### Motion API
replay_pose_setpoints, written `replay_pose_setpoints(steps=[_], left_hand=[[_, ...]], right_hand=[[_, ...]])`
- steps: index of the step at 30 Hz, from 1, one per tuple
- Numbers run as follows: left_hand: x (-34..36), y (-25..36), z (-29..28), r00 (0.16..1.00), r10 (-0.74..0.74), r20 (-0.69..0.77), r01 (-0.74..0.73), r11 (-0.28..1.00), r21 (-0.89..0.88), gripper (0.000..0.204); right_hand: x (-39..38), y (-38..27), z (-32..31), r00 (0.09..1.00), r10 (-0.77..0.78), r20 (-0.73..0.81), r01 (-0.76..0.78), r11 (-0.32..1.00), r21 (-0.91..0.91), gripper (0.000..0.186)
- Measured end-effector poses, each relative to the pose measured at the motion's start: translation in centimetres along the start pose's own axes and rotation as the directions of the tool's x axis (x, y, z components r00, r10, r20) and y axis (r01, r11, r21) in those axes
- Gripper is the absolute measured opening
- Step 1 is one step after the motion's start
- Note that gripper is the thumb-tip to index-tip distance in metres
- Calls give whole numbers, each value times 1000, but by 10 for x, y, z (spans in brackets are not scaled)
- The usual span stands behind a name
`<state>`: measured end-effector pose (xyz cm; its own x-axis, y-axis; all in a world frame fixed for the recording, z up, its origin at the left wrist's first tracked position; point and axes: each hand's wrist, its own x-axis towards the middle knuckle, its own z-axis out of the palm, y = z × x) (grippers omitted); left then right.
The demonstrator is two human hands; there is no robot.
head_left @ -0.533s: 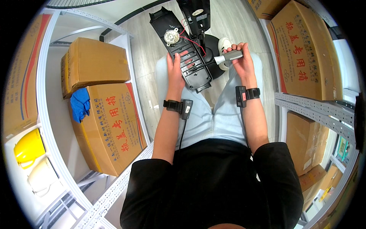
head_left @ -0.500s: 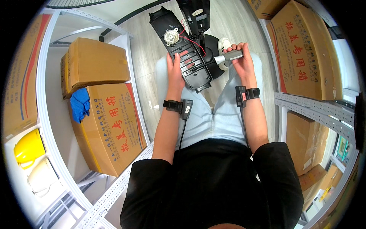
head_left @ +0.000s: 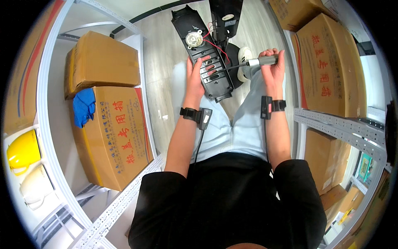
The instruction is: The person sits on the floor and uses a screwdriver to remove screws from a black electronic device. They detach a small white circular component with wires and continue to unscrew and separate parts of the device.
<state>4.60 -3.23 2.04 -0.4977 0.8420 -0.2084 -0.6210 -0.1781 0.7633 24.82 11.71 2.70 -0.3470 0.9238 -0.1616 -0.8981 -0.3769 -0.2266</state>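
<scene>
A long black plastic panel [head_left: 219,86] with slats, a white round part [head_left: 193,39] and red wires is held at its left side by my left hand [head_left: 195,79], fingers curled through or over the slats. My right hand [head_left: 272,72] is closed on a grey-handled screwdriver [head_left: 262,61], whose long shaft reaches left across the slats; its tip is not clearly visible. Behind the panel a black upright piece [head_left: 224,23] stands by a round black base [head_left: 233,54], beside a white shoe [head_left: 244,54]. My legs in light jeans are below.
Metal shelving [head_left: 327,120] flanks me on both sides, with cardboard boxes [head_left: 105,62] on it. A blue cloth [head_left: 84,106] hangs over a left box. Yellow [head_left: 23,149] and cream [head_left: 35,186] mugs sit at lower left. The grey wood-look floor [head_left: 157,83] shows between the shelves.
The panel, both my hands and the screwdriver have moved a little to the right in the view, the screwdriver somewhat more. The surroundings have shifted slightly as the head camera moved. Both grips are unchanged.
</scene>
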Motion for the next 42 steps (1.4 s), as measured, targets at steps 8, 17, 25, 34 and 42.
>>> replay_pose_setpoints(steps=[8,17,25,34,42], left_hand=[[1,1,-1,1000,-3,-12,2,1000,-23,50],[2,-3,-7,1000,1,-15,-2,998,-61,47],[0,3,-1,998,55,-20,-56,998,-34,51],[-1,2,-4,999,31,-16,-31,999,-35,53],[-3,5,0,999,36,-29,-37,999,-11,52]], right_hand=[[-40,16,101,896,-27,444,332,705,-626,17],[-33,85,143,834,162,528,543,-70,-837,21],[9,135,115,829,326,455,557,-556,-617,59],[14,135,110,870,324,373,493,-612,-618,58],[10,137,109,905,214,368,409,-678,-610,54]])
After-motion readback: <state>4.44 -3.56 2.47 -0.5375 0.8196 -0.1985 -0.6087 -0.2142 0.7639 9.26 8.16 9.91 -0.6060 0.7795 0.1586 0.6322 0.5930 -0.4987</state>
